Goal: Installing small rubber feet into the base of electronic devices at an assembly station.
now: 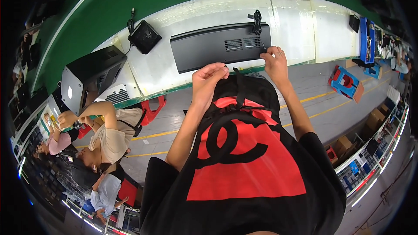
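Note:
A long dark grey casing [204, 45] with two vent grilles lies across the white bench in front of me. A bundled black cable [257, 25] rests on its right end, with a thin lead running down toward the near corner. My right hand [275, 63] is pinched at that near right corner, beside the lead's end; its fingertips hide what is between them. My left hand [207, 80] is pinched just off the casing's near edge, apart from it. A small black bit shows at its fingertips, too small to name.
To the left stand a black box-shaped unit [145, 37] with a cable and a larger black cabinet [89, 76]. A co-worker [111, 135] reaches toward the cabinet. At the right are a blue bin [367, 39] on the bench and a blue-and-red stool [344, 82] on the floor.

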Tool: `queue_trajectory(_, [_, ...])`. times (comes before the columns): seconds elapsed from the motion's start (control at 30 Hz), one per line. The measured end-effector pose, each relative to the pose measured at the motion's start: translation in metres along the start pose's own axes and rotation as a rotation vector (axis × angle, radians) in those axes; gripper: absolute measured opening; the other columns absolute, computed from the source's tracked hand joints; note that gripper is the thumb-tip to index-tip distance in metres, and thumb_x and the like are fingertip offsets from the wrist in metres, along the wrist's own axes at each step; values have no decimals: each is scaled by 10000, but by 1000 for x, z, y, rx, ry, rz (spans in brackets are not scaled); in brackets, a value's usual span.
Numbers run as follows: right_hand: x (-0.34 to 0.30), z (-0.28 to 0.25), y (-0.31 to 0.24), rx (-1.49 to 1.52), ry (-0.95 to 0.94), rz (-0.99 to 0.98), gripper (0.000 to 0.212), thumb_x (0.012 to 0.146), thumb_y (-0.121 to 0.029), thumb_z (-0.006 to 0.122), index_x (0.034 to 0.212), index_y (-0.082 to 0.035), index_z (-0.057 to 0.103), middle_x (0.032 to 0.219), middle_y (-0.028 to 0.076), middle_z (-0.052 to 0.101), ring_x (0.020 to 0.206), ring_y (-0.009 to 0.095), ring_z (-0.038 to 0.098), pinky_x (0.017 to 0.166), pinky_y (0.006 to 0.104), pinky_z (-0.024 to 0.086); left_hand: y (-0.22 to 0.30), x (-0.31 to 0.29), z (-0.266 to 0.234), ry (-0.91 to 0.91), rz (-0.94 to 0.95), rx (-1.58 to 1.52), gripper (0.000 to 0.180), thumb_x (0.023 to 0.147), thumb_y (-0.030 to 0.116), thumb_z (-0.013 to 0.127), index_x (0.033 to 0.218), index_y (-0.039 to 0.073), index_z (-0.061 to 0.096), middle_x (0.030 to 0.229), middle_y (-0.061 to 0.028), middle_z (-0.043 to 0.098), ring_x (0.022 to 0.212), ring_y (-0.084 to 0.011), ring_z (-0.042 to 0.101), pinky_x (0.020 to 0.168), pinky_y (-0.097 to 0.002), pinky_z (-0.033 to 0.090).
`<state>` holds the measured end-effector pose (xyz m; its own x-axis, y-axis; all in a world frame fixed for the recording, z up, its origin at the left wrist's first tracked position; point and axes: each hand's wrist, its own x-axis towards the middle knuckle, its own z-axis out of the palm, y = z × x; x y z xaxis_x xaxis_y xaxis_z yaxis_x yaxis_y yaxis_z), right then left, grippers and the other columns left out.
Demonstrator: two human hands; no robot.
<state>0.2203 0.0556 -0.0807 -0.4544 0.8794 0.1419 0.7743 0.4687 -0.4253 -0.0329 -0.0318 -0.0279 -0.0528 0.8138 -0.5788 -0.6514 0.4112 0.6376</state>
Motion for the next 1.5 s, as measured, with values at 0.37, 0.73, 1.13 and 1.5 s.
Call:
queue_trajectory(0.37, [-4,21,-7,227,183,348,357,625,120,722,900,-18,540,1063,135,487,910,263,544,815,336,473,1,-1,-1,6,11,-22,183,835,-12,659,1012,-57,645,880,-105,676,807,-159,646,775,-272,520])
queue_trajectory(0.73, [7,26,-1,901,191,1146,492,644,154,714,948,-94,416,1001,95,471,870,159,511,732,259,421,5,-1,2,-31,-7,-68,189,846,-16,651,1031,-52,639,901,-110,677,820,-163,650,773,-273,526])
queue_trajectory(1.13, [-6,47,22,886,233,1026,433,669,102,730,937,-85,446,976,69,487,881,151,527,739,264,450,39,-23,36,-282,67,-126,151,853,-55,620,1002,-54,634,902,-115,660,811,-166,636,749,-281,525])
queue_trajectory(1.5, [43,-127,-162,767,114,10,165,755,69,667,916,32,658,882,114,639,824,186,621,691,269,485,59,-43,35,-432,60,-220,162,888,-47,581,1043,-64,624,922,-123,631,802,-166,587,715,-282,488])
